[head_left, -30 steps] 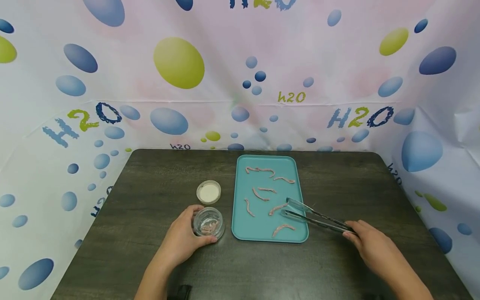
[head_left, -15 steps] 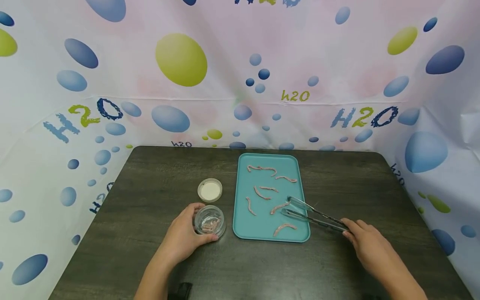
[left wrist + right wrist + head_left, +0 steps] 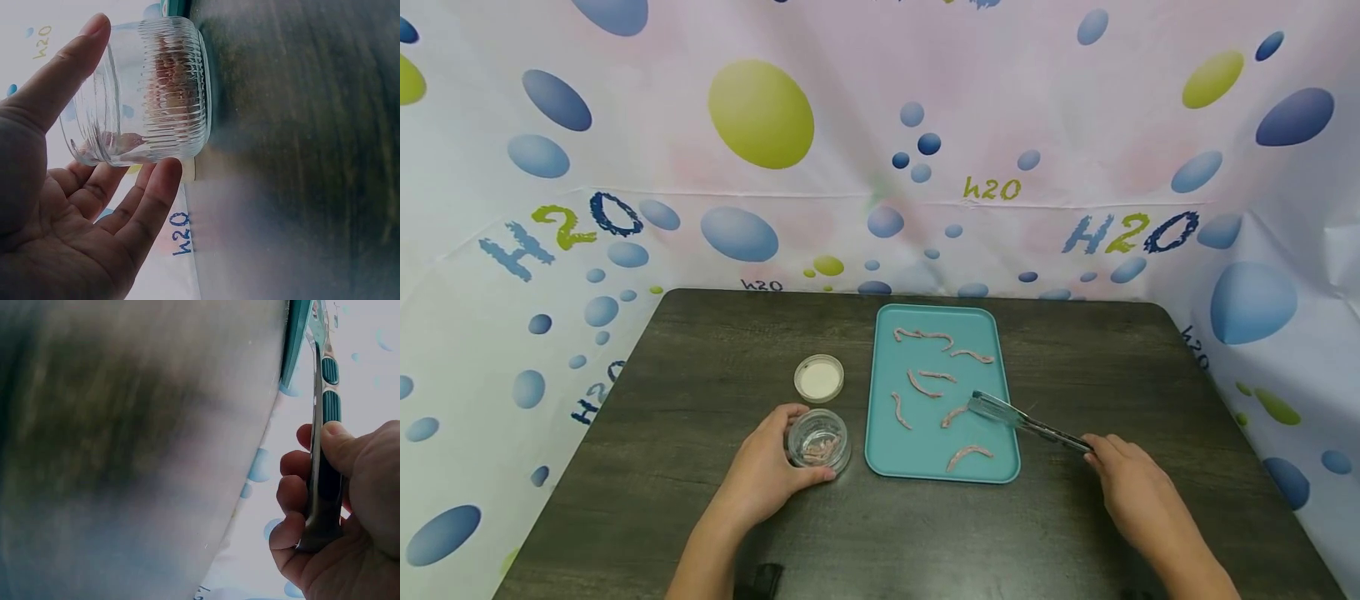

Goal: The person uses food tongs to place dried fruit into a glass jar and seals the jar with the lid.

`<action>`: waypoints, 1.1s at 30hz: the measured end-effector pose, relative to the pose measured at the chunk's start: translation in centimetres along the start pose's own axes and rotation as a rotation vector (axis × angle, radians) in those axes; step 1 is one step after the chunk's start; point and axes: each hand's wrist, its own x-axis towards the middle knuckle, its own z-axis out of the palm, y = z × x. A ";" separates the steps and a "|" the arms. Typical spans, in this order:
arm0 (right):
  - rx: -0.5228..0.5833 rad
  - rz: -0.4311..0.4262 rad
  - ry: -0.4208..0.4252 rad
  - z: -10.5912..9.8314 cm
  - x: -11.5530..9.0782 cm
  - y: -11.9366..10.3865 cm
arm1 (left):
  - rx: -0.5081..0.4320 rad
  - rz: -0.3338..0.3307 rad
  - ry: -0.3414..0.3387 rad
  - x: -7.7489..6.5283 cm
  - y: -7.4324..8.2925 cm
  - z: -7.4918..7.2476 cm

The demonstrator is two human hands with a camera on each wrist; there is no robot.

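Note:
My left hand (image 3: 762,471) holds a clear glass jar (image 3: 817,440) with thumb and fingers around its sides. The jar stands upright on the table, and ribbed glass (image 3: 172,87) shows in the left wrist view. A few pinkish strips lie inside it. My right hand (image 3: 1138,492) grips metal tongs (image 3: 1045,429), its fingers curled around the handle (image 3: 328,481). The tongs' arms are squeezed together over the teal tray (image 3: 887,454). Their tips cover one end of a pink worm-like strip (image 3: 952,417); whether they pinch it is hard to tell.
Several more pink strips, such as a curved strip (image 3: 970,456) near the front, are spread over the tray. A round lid (image 3: 819,379) lies behind the jar. A dark object (image 3: 767,579) sits at the table's front edge. Patterned sheeting (image 3: 850,125) hangs behind.
The tongs' arms, spread apart around the strip before, have come together on its end. My left hand and the jar stay in place. The head view has shifted slightly.

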 end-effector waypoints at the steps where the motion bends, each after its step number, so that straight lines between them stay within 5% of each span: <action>1: -0.001 0.002 0.006 0.0 0.0 0.0 | -0.001 0.000 -0.001 0.0 0.0 0.0; 23: 0.001 0.079 0.023 -0.7 -0.7 0.0 | -0.003 0.006 -0.009 0.0 0.0 -0.2; 33: -0.019 0.045 0.155 -1.3 -1.2 -0.5 | -0.010 0.009 -0.012 0.0 0.0 -0.1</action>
